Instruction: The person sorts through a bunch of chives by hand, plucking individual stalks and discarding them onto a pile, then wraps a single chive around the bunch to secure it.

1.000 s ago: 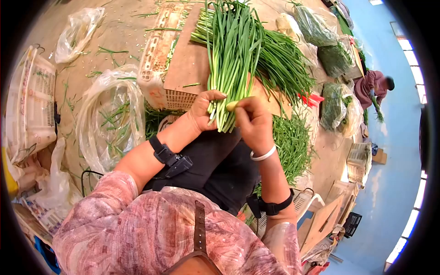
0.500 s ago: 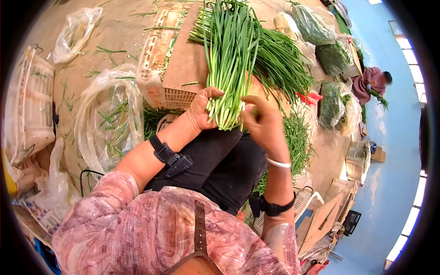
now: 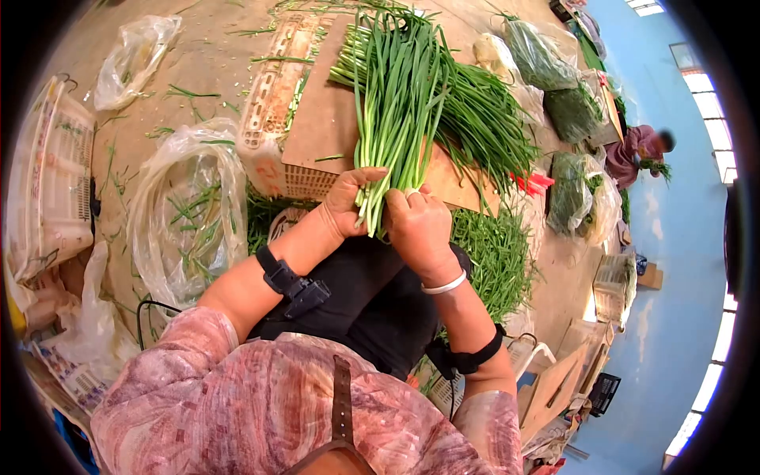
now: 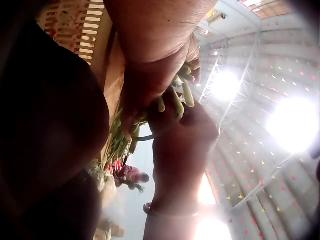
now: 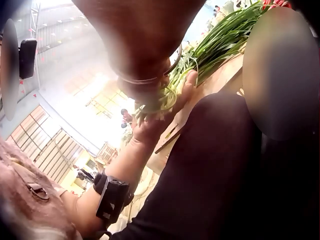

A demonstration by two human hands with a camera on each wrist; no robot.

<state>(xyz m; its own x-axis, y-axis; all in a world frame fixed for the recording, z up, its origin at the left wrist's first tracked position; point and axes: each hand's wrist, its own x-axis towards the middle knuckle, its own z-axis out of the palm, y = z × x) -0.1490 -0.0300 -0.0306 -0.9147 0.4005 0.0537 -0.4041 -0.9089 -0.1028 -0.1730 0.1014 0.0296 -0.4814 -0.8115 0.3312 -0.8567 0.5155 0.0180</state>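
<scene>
A bunch of garlic chives [image 3: 398, 103] with long flat leaves and pale stems lies over a brown board [image 3: 317, 131], its cut ends toward the body. My left hand [image 3: 346, 204] grips the stems near those ends, thumb across the top. Close beside it, my right hand [image 3: 419, 233] has its fingers curled at the lower stems and pinches there. In the right wrist view a pale strand [image 5: 173, 100] loops beside the fingers. Several stem ends [image 4: 187, 95] poke out between both hands in the left wrist view. More chives [image 3: 495, 111] lie behind to the right.
The board rests on a white plastic crate [image 3: 265, 150]. Loose green leaves [image 3: 495, 253] are heaped right of the knees. An open plastic bag [image 3: 142, 214] with scraps lies on the left. Filled bags [image 3: 571, 186] and another person [image 3: 631, 154] are at the far right.
The right hand held a yellowish piece at the stems, then drew away to the right with fingers spread, and is now back at the stem ends. The left hand keeps its grip.
</scene>
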